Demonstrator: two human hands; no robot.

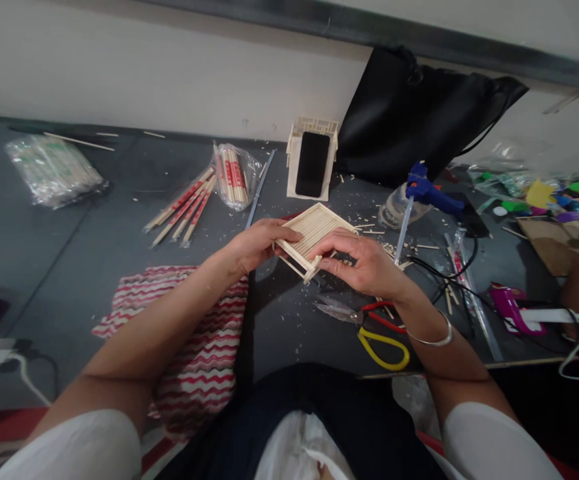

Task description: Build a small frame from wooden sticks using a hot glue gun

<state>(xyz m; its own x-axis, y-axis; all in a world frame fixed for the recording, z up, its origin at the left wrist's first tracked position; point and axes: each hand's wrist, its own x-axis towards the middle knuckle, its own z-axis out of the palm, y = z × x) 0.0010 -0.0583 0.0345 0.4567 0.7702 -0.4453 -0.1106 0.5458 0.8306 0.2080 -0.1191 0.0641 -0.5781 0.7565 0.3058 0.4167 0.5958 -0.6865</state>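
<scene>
At far left of the frame, a plastic bag of pale sticks (pixel 57 170) lies on a dark bench (pixel 279 333); a striped cloth (pixel 199 347) spreads at lower left, below loose red-banded sticks (pixel 184 207).

Just left of center, a person's left hand (pixel 264 241) grips the left edge of a small slatted stick frame (pixel 314 223), thumb laid over the top face and fingers curled beneath, their tips out of sight. The hand is closed down to little more than the depth of the piece.

The frame, held tilted above the bench at the center of the picture, is built of thin sticks set side by side within a border, with an open rail along its lower side. It looks very light and stiff along the sticks, dry rather than slippery, yet probably fragile at the joints and corners. The border seems the safest hold, pinched gently from opposite sides; hard pressure on the slats or the thin rail could snap something loose.

To the right, the right hand (pixel 359 263) holds the near corner in a narrow pinch of thumb and forefinger, its other fingers bent and partly hidden.

Below that hand lies a cutting tool with red and yellow handles (pixel 384 353); at upper right rests a blue glue gun (pixel 432 190).
</scene>
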